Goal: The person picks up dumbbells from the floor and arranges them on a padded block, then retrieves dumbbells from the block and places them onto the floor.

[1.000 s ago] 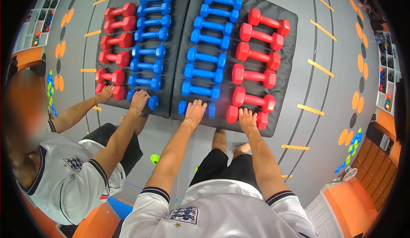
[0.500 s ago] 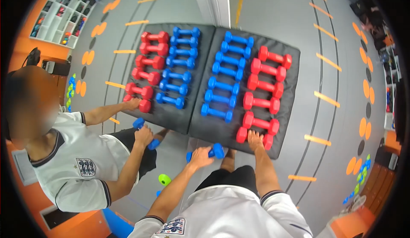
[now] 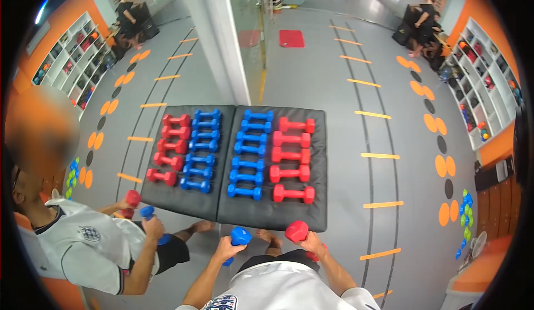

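Blue dumbbell [image 3: 241,236] in the left hand [image 3: 230,248], red dumbbell [image 3: 297,231] in the right hand [image 3: 313,242], fingers curled round each handle, near side of the black mat [image 3: 272,215].

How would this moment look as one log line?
left hand: gripping blue dumbbell | right hand: gripping red dumbbell | both: off the black mat | other dumbbells: on the mat

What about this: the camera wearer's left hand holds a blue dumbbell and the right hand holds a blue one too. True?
Not quite: the head view shows a red dumbbell in the right hand. The left hand does hold a blue dumbbell.
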A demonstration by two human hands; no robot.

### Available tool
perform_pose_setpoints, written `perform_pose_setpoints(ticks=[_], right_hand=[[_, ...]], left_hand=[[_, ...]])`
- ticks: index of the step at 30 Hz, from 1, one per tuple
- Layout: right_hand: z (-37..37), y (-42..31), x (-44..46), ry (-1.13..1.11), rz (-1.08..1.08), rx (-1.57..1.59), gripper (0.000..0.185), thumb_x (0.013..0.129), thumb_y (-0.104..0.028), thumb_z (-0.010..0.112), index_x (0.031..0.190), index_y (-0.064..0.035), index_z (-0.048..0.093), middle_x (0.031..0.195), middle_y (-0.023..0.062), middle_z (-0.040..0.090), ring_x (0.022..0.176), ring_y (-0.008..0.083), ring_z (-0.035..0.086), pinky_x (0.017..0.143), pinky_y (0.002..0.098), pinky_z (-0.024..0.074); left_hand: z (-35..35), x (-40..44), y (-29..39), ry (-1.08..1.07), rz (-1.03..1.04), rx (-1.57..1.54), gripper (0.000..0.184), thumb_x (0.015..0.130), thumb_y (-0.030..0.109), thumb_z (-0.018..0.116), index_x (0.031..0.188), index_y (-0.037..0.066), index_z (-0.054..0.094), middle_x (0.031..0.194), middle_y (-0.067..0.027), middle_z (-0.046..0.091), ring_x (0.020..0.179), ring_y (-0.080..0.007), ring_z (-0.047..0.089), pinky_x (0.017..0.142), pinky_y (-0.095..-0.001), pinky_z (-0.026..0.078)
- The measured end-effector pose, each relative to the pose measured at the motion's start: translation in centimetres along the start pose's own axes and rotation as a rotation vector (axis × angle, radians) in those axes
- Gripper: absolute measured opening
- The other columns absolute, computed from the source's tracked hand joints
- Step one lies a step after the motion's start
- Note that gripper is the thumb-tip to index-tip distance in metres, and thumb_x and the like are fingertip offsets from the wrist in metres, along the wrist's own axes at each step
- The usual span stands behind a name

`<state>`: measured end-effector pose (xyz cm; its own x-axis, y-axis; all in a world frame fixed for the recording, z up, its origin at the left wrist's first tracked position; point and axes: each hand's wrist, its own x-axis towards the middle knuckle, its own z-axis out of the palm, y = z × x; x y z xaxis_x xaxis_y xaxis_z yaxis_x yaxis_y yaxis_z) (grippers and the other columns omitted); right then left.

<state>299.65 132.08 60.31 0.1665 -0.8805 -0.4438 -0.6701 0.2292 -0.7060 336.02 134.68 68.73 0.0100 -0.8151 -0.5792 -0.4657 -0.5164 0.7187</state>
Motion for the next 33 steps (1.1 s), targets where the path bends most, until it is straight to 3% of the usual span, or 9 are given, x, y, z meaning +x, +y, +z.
perform_pose_setpoints(ticks=[3,4,7,10,13,17,18,29,33], right_hand=[[-3.5,1.2,-5.4,0.065,0.034,0.172,0.039,0.073,-0.034,0.079,0.098,-0.0063,0.071,0.092,0.0219,0.071,0.093,0.0394,0.068,0.078,0.0454,0.0537],[-5.2,0.1,-7.7,0.106,0.021,0.24,0.032,0.073,-0.03,0.079,0.092,-0.0059,0.071,0.085,0.0204,0.071,0.085,0.0378,0.07,0.073,0.0428,0.0536],[-9.5,-1.6,-13.6,0.256,-0.058,0.262,0.032,0.073,-0.03,0.079,0.092,-0.0046,0.07,0.082,0.0194,0.07,0.081,0.0371,0.07,0.07,0.0411,0.054],[-12.5,-1.3,-18.8,0.4,-0.16,0.224,0.032,0.071,-0.026,0.081,0.09,-0.0036,0.07,0.08,0.0177,0.07,0.076,0.0355,0.07,0.067,0.039,0.054],[-15.6,-1.5,-25.0,0.59,-0.44,0.105,0.03,0.065,-0.02,0.085,0.086,-0.0044,0.069,0.079,0.0134,0.071,0.072,0.0311,0.07,0.063,0.037,0.0537],[-19.3,-1.5,-32.7,0.662,-0.534,0.188,0.027,0.065,-0.017,0.084,0.083,-0.0045,0.068,0.077,0.0123,0.07,0.071,0.0303,0.068,0.064,0.0372,0.0534],[-20.1,-1.5,-34.4,0.675,-0.547,0.223,0.026,0.065,-0.016,0.083,0.083,-0.0045,0.068,0.077,0.0121,0.07,0.071,0.0301,0.068,0.064,0.0373,0.0533],[-30.8,0.0,-42.1,0.784,-0.65,0.554,0.02,0.064,-0.007,0.081,0.076,-0.0047,0.065,0.072,0.0092,0.066,0.067,0.028,0.064,0.067,0.0378,0.0524],[-35.8,1.4,-41.6,0.83,-0.64,0.583,0.019,0.064,-0.004,0.08,0.074,-0.0047,0.064,0.07,0.0082,0.065,0.066,0.0272,0.062,0.068,0.038,0.0521]], left_hand=[[1.8,-1.9,2.5,-0.096,0.045,-0.061,0.031,0.073,0.028,0.086,0.069,0.006,0.065,0.056,-0.0031,0.06,0.048,-0.0105,0.055,0.046,-0.0299,0.041],[2.5,-3.2,4.0,-0.113,0.081,-0.136,0.028,0.075,0.025,0.085,0.071,0.007,0.063,0.057,-0.002,0.059,0.047,-0.01,0.054,0.045,-0.0287,0.04],[5.9,-6.3,8.9,-0.2,0.181,-0.363,0.024,0.079,0.015,0.082,0.073,0.009,0.06,0.058,0.0009,0.056,0.046,-0.0085,0.051,0.045,-0.0262,0.038],[9.6,-9.1,12.3,-0.349,0.268,-0.517,0.023,0.083,0.006,0.076,0.07,0.01,0.058,0.057,0.0025,0.052,0.048,-0.0073,0.048,0.047,-0.0258,0.037],[13.0,-9.8,13.3,-0.569,0.457,-0.528,0.023,0.084,0.001,0.074,0.073,0.009,0.055,0.058,-0.0013,0.053,0.051,-0.0108,0.051,0.05,-0.0282,0.041],[17.4,-14.0,21.1,-0.779,0.732,-0.496,0.027,0.083,0.001,0.073,0.066,0.008,0.054,0.059,-0.0011,0.051,0.051,-0.0118,0.048,0.051,-0.0295,0.037],[18.8,-15.6,22.9,-0.697,0.787,-0.457,0.032,0.083,0.001,0.074,0.061,0.009,0.052,0.057,-0.0013,0.05,0.051,-0.0121,0.047,0.051,-0.0296,0.036],[31.0,-16.4,36.9,-1.312,0.913,-0.625,0.03,0.08,-0.008,0.068,0.058,0.002,0.05,0.055,-0.0108,0.051,0.049,-0.0235,0.05,0.05,-0.0356,0.042],[35.7,-13.8,43.4,-1.397,1.054,-0.623,0.025,0.076,-0.006,0.067,0.058,0.002,0.051,0.055,-0.0106,0.054,0.049,-0.0242,0.052,0.052,-0.0356,0.044]])
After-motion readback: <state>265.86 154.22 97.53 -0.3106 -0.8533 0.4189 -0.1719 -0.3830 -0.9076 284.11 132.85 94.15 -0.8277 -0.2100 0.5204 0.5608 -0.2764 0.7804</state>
